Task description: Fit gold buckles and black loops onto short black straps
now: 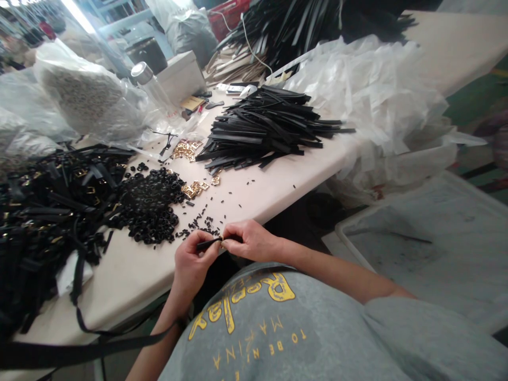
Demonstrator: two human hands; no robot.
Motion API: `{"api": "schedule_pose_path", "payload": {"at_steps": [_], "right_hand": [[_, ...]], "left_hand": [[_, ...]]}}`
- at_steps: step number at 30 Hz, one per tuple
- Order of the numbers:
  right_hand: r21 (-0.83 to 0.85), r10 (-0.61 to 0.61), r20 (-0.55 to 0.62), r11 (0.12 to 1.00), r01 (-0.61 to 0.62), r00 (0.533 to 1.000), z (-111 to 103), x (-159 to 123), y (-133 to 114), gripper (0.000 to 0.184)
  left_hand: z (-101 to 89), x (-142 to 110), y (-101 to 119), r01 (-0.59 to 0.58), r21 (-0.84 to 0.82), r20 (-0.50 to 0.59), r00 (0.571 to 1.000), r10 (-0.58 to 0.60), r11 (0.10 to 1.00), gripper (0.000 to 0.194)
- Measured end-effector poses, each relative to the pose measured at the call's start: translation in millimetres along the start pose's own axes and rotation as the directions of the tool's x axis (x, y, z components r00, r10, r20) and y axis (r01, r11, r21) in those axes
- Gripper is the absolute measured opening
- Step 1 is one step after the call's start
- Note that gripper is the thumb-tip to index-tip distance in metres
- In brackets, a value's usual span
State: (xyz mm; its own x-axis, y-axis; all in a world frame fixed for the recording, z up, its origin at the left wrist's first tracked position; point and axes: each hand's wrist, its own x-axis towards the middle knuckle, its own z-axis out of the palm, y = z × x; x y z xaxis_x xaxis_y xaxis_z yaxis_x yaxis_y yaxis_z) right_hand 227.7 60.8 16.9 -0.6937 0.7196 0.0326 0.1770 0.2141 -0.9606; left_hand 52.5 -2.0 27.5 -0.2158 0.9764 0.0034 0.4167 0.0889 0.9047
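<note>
At the table's near edge my left hand (195, 255) is closed on a black strap (208, 244). Opposite it, my right hand (248, 241) pinches the same piece from the other side, black material showing under its fingers. A small gold buckle (221, 239) glints between the fingertips, partly hidden by them. Just beyond the hands lie scattered little black bits (202, 222). Gold buckles (194, 189) sit in small heaps farther back, beside a mound of black loops (148, 203).
A thick stack of black straps (262, 127) lies across the table (273, 196). Finished-looking straps with buckles (51, 211) pile up at left. Plastic bags (83, 95), a clear bottle (148, 79) and crumpled white plastic (369, 100) stand behind. A pale bin (428, 233) is at right.
</note>
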Motion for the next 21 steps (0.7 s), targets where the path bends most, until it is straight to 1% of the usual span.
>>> {"api": "schedule_pose_path", "payload": {"at_steps": [2,3,5,6,7,9,11,12,14,15,16,17,18,20,21], "right_hand": [[-0.053,-0.033,-0.072,0.998,0.029,0.997,2,1,1,0.008],[-0.048,-0.042,-0.091,0.998,0.038,0.995,3,2,1,0.009],[-0.007,-0.05,-0.114,0.999,0.049,0.992,3,2,2,0.01],[0.012,-0.046,-0.12,0.999,0.047,0.992,3,2,2,0.011],[0.028,-0.036,-0.125,0.999,0.04,0.991,3,2,3,0.011],[0.041,-0.02,-0.123,0.999,0.025,0.992,2,1,3,0.011],[0.034,-0.022,-0.109,0.999,0.026,0.994,1,1,3,0.011],[0.026,-0.03,-0.099,0.999,0.033,0.995,0,1,2,0.011],[-0.006,-0.058,-0.055,0.998,0.058,0.997,-1,1,0,0.01],[-0.037,-0.078,-0.027,0.996,0.077,0.997,-3,1,-2,0.009],[-0.08,-0.098,0.006,0.992,0.098,0.995,-4,2,-4,0.008],[-0.131,-0.116,0.043,0.984,0.121,0.992,-5,2,-6,0.007],[-0.183,-0.128,0.079,0.973,0.141,0.989,-6,3,-8,0.007],[-0.273,-0.129,0.137,0.948,0.163,0.982,-7,4,-11,0.008],[-0.3,-0.122,0.157,0.939,0.166,0.98,-7,5,-12,0.008]], "left_hand": [[2.1,-1,-1,-0.139,0.122,-0.072,0.986,0.149,0.983,0.012],[1.9,-2,-1,-0.196,0.158,-0.088,0.973,0.211,0.968,0.01],[-0.7,-4,-1,-0.27,0.152,-0.064,0.957,0.282,0.951,0.005],[-2.6,-5,0,-0.286,0.115,-0.032,0.956,0.291,0.951,0.003],[-4.6,-6,1,-0.287,0.063,0.002,0.958,0.287,0.956,0.006],[-7.5,-7,3,-0.25,-0.055,0.042,0.967,0.252,0.967,0.017],[-8.4,-6,3,-0.185,-0.136,0.057,0.979,0.194,0.973,0.025],[-8.2,-5,2,-0.146,-0.162,0.062,0.986,0.158,0.976,0.025],[-7.7,-3,-2,-0.039,-0.195,0.085,0.995,0.057,0.98,0.014],[-7.7,-2,-4,0.027,-0.215,0.113,0.994,-0.003,0.976,0.018],[-8.0,-1,-6,0.092,-0.235,0.15,0.987,-0.058,0.968,0.028],[-8.6,0,-7,0.146,-0.243,0.198,0.975,-0.098,0.959,0.036],[-9.5,0,-8,0.179,-0.234,0.246,0.962,-0.12,0.956,0.04],[-11.6,0,-9,0.176,-0.181,0.305,0.945,-0.115,0.968,0.037],[-12.6,-1,-9,0.147,-0.142,0.302,0.948,-0.099,0.979,0.033]]}}
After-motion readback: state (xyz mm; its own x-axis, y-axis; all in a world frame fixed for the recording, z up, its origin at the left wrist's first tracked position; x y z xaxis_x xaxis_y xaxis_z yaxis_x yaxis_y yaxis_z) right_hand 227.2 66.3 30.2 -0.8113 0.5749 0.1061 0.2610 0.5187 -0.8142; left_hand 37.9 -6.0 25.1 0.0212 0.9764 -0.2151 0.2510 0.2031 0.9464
